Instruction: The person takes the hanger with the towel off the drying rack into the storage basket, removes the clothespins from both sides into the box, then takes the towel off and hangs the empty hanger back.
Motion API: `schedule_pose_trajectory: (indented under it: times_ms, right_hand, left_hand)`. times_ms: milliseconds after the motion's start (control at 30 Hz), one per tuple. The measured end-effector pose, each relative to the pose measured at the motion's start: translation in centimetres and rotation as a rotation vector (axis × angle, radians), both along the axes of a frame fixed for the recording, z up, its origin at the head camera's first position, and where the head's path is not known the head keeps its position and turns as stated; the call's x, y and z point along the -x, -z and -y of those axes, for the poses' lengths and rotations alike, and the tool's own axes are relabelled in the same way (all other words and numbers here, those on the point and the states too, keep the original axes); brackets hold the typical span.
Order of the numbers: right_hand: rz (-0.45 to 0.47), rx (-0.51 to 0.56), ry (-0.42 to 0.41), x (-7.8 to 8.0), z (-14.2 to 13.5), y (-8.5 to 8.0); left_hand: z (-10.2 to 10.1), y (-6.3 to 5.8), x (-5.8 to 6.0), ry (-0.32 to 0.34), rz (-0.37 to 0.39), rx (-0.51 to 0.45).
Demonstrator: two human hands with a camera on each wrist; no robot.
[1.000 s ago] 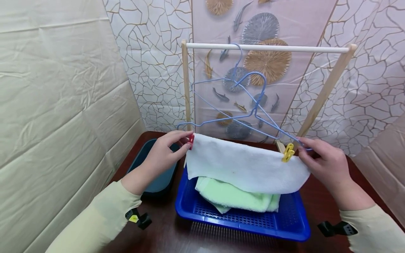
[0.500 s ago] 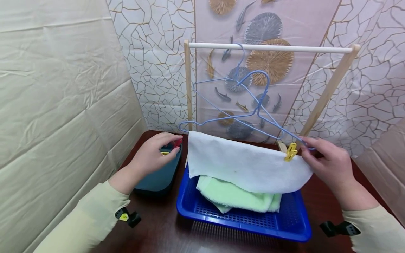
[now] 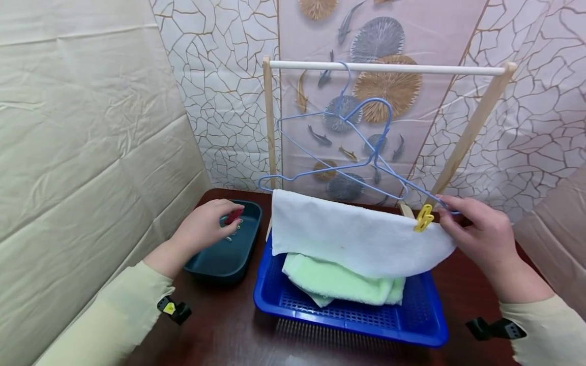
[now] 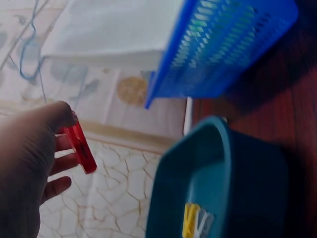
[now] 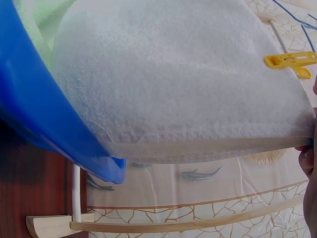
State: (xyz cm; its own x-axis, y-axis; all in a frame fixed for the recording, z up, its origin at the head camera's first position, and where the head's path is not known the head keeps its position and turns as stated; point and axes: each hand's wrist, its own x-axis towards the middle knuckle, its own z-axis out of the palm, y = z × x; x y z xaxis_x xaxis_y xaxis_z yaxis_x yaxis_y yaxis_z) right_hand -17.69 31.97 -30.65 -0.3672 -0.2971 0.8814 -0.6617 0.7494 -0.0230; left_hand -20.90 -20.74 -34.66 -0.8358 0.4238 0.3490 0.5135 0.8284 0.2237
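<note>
My left hand [image 3: 201, 226] pinches a red clothespin [image 3: 235, 215] above the teal bin [image 3: 215, 277]. In the left wrist view, that clothespin [image 4: 80, 148] lies between thumb and fingers. With my right hand [image 3: 485, 229] I grip the right end of a blue wire hanger [image 3: 381, 141], at the corner of a white towel [image 3: 352, 234]. The towel hangs folded along the hanger's lower part, its left end apart from my left hand. Near my right fingers a yellow clothespin [image 3: 423, 218] is clipped on the towel's top edge; the right wrist view also shows this clothespin [image 5: 292, 60].
A blue basket [image 3: 348, 325] below holds a light green towel [image 3: 343, 282]. Inside the bin lie loose clothespins, a yellow one [image 4: 189, 220] among them. Behind stands a wooden rack with a white bar [image 3: 426, 68], where another blue hanger [image 3: 297, 140] hangs. A fabric wall is at left.
My left hand has drawn the red clothespin off the towel's left edge and carried it left over the bin. My right hand has kept its grip, shifting slightly right.
</note>
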Motion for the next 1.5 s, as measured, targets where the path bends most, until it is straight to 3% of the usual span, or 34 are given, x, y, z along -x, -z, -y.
schedule_pose_trajectory:
  times_ms: [200, 500, 700, 833, 1000, 1200, 1500]
  right_hand:
    - [-0.012, 0.004, 0.013, -0.2, -0.1, 0.0]
    - [-0.032, -0.015, 0.008, -0.4, 0.0, 0.1]
    - [-0.026, -0.018, 0.010, -0.4, -0.1, 0.2]
    - [-0.028, -0.014, 0.010, -0.4, -0.1, 0.3]
    - [-0.036, -0.023, 0.015, -0.5, -0.2, 0.3]
    - [-0.022, -0.011, 0.013, -0.5, -0.3, 0.5]
    - [-0.016, -0.014, 0.021, -0.5, -0.4, 0.6]
  left_hand:
    - [0.6, 2.3, 1.2, -0.020, 0.062, 0.105]
    - [1.1, 5.8, 2.2, 0.031, 0.090, 0.255]
    - [1.7, 7.4, 2.9, 0.047, 0.095, 0.332]
    - [1.9, 7.8, 3.1, 0.049, 0.097, 0.397]
    - [2.1, 8.0, 3.2, 0.022, 0.162, 0.443]
    - [2.3, 8.0, 3.1, 0.025, 0.227, 0.451]
    - [2.3, 8.4, 3.2, 0.004, 0.253, 0.461]
